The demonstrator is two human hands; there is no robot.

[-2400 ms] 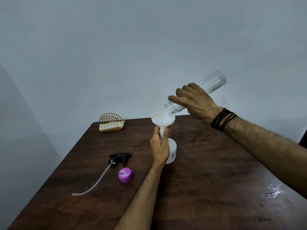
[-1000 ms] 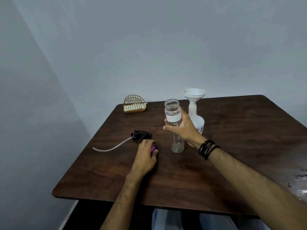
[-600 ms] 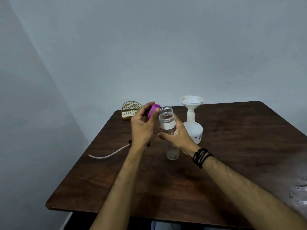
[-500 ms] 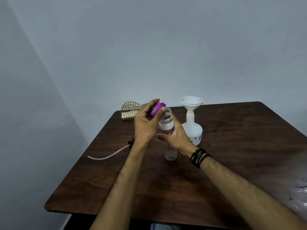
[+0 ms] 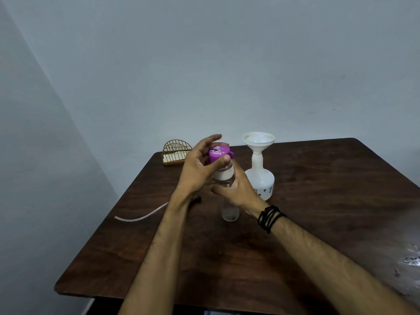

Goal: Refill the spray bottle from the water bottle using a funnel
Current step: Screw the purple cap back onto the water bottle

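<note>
The clear water bottle (image 5: 230, 213) stands upright on the dark wooden table (image 5: 318, 201), looking empty. My right hand (image 5: 236, 189) grips its middle. On the bottle's mouth sits the purple cap (image 5: 218, 152), and my left hand (image 5: 198, 169) is closed around it from the left. Just to the right stands the white spray bottle (image 5: 261, 180) with the white funnel (image 5: 258, 140) in its neck. The black spray head (image 5: 198, 198) lies behind my left wrist, mostly hidden, with its clear tube (image 5: 138, 218) trailing left.
A gold wire holder (image 5: 173, 152) sits at the table's far left corner near the wall. Wet spots (image 5: 409, 260) shine on the table's right edge. The table's front edge runs close below my forearms.
The cap was tilted beside the bottle's mouth half a second ago; now it sits on top. Earlier my right hand poured into the funnel, then stood the bottle upright.
</note>
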